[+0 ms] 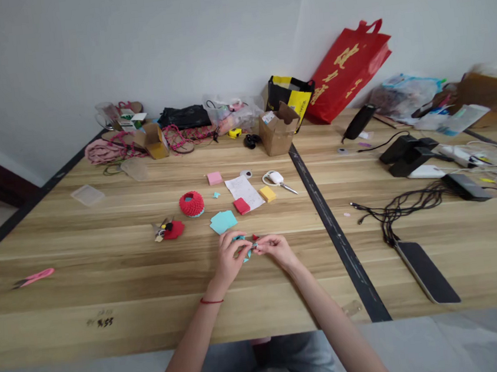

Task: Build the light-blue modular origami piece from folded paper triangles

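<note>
The relation that matters is between the 2 hands: a small piece [255, 245] sits in the gap where their fingertips meet, just to the right of the left hand [229, 258] and just to the left of the right hand [278, 249]. Neither hand is clearly nearer, since both reach it with their fingertips, low over the tabletop [153, 290] and near its front edge.

Both hands are narrow, thumb and forefinger drawn together at the piece from opposite sides. It looks pinched by both, though the fingers cover most of it. Its long axis is too small and too hidden to tell.

Teal paper [247, 256] shows below the left hand's fingertips, and more teal shows above them; I cannot tell whether these parts are held or lie on the tabletop, or whether they join the piece. A red bit [255, 237] shows just beyond the fingertips.

The teal sheets [223, 222] lie flat just ahead of the left hand, so that hand is the nearer of the 2 to them. The red pad [241, 205] lies farther ahead, straight out from between the hands, with the yellow pad [267, 193] beyond it to the right.
</note>
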Demonstrator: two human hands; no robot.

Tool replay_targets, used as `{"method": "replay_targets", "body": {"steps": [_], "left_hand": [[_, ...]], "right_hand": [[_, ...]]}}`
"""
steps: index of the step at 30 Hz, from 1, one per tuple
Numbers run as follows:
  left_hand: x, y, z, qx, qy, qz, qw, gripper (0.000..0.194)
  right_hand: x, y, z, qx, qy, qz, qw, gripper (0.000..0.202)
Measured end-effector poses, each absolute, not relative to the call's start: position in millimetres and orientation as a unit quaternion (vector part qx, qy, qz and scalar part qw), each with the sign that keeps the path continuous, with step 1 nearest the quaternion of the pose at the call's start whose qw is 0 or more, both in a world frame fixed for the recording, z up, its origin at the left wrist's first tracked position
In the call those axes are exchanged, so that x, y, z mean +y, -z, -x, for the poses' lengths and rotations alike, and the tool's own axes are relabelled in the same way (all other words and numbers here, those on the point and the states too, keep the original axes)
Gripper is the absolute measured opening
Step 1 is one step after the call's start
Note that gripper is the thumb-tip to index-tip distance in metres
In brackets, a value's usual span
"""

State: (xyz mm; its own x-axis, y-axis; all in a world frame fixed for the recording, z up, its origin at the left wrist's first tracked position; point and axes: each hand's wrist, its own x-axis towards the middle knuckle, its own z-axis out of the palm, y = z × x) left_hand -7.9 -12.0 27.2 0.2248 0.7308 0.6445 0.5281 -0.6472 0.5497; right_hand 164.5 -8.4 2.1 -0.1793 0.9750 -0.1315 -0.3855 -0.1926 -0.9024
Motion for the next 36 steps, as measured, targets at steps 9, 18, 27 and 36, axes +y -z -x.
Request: {"method": "replay_targets", "body": {"steps": [9, 18, 27, 36], "left_hand": [[-12.9, -26.8, 7.7, 0.401, -0.477, -0.769, 0.142, 0.007], [-13.7, -28.5, 7.3, 0.365, -0.496, -0.773, 0.148, 0.005], [-14.4, -26.0, 9.4, 0.372, -0.466, -0.789, 0.148, 0.009], [-11.4, -27.5, 7.8, 0.391, -0.473, -0.75, 0.247, 0.012]], "right_hand": [[-10.1, -5.1, -163.2, -0.383, -0.662, 0.395, 0.509, 0.019], [-10.4, -7.8, -164.1, -0.398, -0.654, 0.393, 0.51, 0.019], [-10.6, -8.8, -163.9, -0.396, -0.655, 0.4, 0.504, 0.021], [-11.9, -12.5, -163.7, -0.473, -0.572, 0.413, 0.529, 0.015]]}}
